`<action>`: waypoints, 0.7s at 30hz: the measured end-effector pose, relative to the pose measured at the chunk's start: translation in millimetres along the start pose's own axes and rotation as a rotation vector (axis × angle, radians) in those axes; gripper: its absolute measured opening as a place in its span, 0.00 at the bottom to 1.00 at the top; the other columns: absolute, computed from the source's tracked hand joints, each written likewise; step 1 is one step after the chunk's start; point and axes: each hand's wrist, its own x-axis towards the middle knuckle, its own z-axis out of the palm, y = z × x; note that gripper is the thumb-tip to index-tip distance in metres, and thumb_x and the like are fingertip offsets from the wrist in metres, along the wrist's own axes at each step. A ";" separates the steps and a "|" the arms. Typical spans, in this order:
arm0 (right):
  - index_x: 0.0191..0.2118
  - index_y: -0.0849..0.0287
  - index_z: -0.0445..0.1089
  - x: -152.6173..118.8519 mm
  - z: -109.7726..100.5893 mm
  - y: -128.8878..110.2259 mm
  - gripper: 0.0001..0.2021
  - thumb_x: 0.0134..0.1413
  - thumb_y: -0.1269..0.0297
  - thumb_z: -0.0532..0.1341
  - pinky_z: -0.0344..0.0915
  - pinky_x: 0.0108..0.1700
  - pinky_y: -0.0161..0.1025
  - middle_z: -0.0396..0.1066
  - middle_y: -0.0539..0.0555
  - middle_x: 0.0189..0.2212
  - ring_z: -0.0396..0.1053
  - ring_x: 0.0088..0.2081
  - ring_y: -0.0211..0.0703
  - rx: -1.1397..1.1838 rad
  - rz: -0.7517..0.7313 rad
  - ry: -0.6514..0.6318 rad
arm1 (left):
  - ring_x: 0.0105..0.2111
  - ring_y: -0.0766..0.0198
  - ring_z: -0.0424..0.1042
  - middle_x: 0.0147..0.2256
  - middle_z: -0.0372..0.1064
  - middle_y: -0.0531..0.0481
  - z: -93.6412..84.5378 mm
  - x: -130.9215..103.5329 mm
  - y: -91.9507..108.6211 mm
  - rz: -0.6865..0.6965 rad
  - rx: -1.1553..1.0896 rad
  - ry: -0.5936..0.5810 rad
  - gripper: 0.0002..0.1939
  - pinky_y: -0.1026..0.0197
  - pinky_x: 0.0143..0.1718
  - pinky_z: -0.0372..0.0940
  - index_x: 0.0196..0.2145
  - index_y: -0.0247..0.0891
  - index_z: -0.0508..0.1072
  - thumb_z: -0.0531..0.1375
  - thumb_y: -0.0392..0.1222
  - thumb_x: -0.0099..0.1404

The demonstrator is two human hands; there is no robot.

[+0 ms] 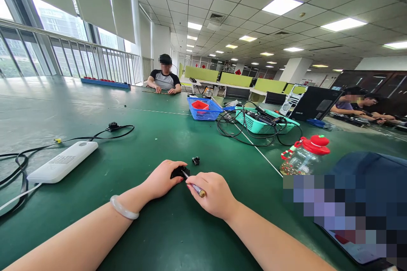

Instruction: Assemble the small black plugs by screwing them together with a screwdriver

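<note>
Pinched in my left hand (161, 180) is a small black part (178, 172), held down near the green tabletop; fingers hide some of it. My right hand (216, 192) is closed around a small screwdriver (199, 190) with a shiny handle. Its thin shaft points up and left, and the tip meets the black part; the exact contact spot is too small to make out. Just beyond both hands lies a small cluster of black pieces (196, 160) on the tabletop.
A white power strip (65, 161) with black cables lies left. Farther back are a blue basket (205, 113) and a teal basket (259, 126) with tangled cables. A red-lidded bottle (303, 156) stands right, near dark fabric (365, 169). A person (164, 77) sits across the table.
</note>
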 end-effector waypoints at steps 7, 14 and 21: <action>0.38 0.56 0.71 -0.7 0.1 0.2 0.06 0.61 0.67 0.57 0.57 0.30 0.34 0.72 0.48 0.26 0.67 0.25 0.35 -0.019 0.001 -0.023 | 0.53 0.53 0.66 0.50 0.71 0.47 -0.8 -0.1 1.4 0.006 0.005 0.009 0.22 0.50 0.56 0.62 0.54 0.45 0.69 0.59 0.41 0.61; 0.38 0.56 0.71 -1.2 0.6 0.5 0.06 0.61 0.66 0.56 0.57 0.30 0.34 0.72 0.48 0.26 0.67 0.25 0.35 -0.024 0.000 -0.026 | 0.52 0.52 0.67 0.49 0.71 0.47 1.4 1.1 -1.0 0.011 0.006 0.016 0.22 0.49 0.55 0.62 0.54 0.46 0.69 0.58 0.42 0.61; 0.38 0.56 0.71 -1.4 0.8 1.1 0.06 0.61 0.66 0.56 0.57 0.30 0.35 0.72 0.48 0.26 0.67 0.25 0.35 -0.021 -0.009 -0.015 | 0.53 0.53 0.66 0.50 0.71 0.46 1.3 1.2 -0.5 0.010 0.002 0.005 0.22 0.49 0.56 0.61 0.54 0.45 0.69 0.58 0.42 0.61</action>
